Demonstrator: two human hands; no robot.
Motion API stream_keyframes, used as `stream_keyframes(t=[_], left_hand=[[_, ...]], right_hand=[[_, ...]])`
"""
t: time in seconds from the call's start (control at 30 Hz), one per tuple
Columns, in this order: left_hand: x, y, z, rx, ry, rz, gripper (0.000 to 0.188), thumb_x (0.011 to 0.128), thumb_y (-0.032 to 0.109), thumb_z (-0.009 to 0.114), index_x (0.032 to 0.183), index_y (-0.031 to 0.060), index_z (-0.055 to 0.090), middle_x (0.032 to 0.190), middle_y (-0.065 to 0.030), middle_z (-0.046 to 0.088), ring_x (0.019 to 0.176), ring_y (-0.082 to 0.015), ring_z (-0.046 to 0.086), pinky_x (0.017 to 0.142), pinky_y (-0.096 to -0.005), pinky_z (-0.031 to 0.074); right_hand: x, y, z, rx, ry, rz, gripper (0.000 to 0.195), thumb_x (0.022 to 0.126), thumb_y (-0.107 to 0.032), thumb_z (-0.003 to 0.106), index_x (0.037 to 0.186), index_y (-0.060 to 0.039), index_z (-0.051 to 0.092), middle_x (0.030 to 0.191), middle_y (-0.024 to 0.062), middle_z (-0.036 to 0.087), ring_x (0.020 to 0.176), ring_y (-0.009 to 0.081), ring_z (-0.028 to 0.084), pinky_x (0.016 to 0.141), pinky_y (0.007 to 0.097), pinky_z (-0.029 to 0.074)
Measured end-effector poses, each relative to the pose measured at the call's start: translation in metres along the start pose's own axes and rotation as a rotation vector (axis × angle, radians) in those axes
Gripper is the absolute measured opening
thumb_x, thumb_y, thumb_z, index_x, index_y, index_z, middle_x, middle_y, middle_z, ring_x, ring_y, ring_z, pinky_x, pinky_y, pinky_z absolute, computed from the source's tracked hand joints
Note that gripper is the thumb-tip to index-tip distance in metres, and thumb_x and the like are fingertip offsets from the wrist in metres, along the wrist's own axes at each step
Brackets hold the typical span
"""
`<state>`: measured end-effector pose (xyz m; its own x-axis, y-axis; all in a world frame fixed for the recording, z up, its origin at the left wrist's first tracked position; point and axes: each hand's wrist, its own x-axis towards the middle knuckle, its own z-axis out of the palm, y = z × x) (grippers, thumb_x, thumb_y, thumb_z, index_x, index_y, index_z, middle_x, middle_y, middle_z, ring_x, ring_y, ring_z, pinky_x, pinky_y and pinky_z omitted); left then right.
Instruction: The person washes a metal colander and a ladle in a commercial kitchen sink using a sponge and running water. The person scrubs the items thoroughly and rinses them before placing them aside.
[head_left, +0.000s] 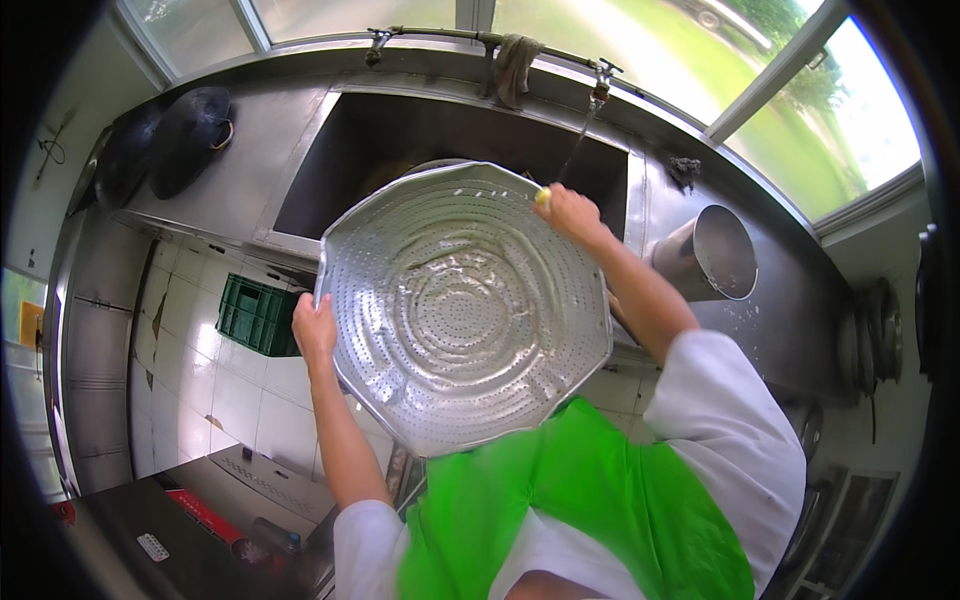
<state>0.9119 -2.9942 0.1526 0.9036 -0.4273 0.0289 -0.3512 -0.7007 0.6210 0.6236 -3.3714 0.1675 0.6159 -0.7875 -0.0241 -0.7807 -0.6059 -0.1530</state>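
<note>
A large perforated metal basin, like a colander with a bent rim, spans the middle of the view in front of my green apron. My left hand grips its left edge, thumb on the inner side. At its upper right edge, my right hand is closed around a small yellow item, perhaps a sponge, that touches the rim. Water runs from the right tap into the steel sink just beyond that hand. The basin hides part of the sink and whatever lies below it.
Black woks lie on the left counter. A metal bucket and a dark scouring pad are on the right counter. A cloth hangs on the pipe. Down on the tiled floor is a green plastic crate.
</note>
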Motion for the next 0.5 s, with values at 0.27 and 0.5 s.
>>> stream_keyframes(t=[0.27, 0.5], left_hand=[[-0.033, -0.068, -0.002, -0.095, 0.165, -0.163, 0.033, 0.091, 0.025, 0.065, 0.080, -0.0040, 0.052, 0.073, -0.0198, 0.057, 0.069, -0.0365, 0.055, 0.070, -0.0466, 0.045], [-0.126, -0.017, 0.017, -0.225, 0.104, -0.197, 0.042, 0.098, 0.033, 0.049, 0.106, -0.0085, 0.051, 0.101, -0.0329, 0.062, 0.097, -0.0515, 0.058, 0.087, -0.0520, 0.043]], right_hand=[[-0.215, 0.007, 0.039, 0.584, -0.064, 0.603, 0.054, 0.085, -0.034, 0.066, 0.117, 0.0048, 0.045, 0.108, 0.0304, 0.064, 0.102, 0.0458, 0.063, 0.085, 0.0491, 0.051], [-0.065, 0.032, 0.017, 0.520, 0.000, 0.459, 0.055, 0.084, -0.028, 0.067, 0.120, 0.0062, 0.044, 0.111, 0.0326, 0.063, 0.108, 0.0452, 0.062, 0.089, 0.0479, 0.051]])
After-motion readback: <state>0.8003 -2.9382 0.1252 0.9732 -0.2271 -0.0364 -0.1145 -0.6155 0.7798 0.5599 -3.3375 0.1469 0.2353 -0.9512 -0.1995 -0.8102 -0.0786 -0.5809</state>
